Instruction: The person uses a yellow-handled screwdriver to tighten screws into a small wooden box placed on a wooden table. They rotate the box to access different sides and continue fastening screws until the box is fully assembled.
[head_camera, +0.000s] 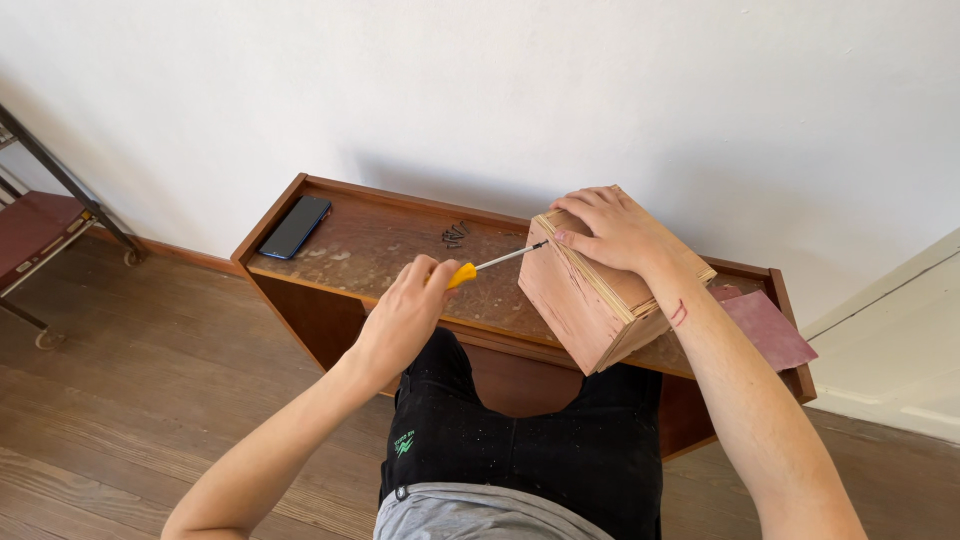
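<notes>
My left hand grips a screwdriver with a yellow handle; its metal shaft points right and its tip meets the upper left edge of a plywood box. The box stands tilted on a low wooden table. My right hand lies flat on top of the box, fingers spread over its upper edge, close to the screwdriver tip. A small pile of dark screws lies on the table behind the screwdriver.
A dark phone lies at the table's left end. A reddish sheet of sandpaper rests at the right end. A metal-framed cart stands at the far left on the wooden floor. A white wall runs behind the table.
</notes>
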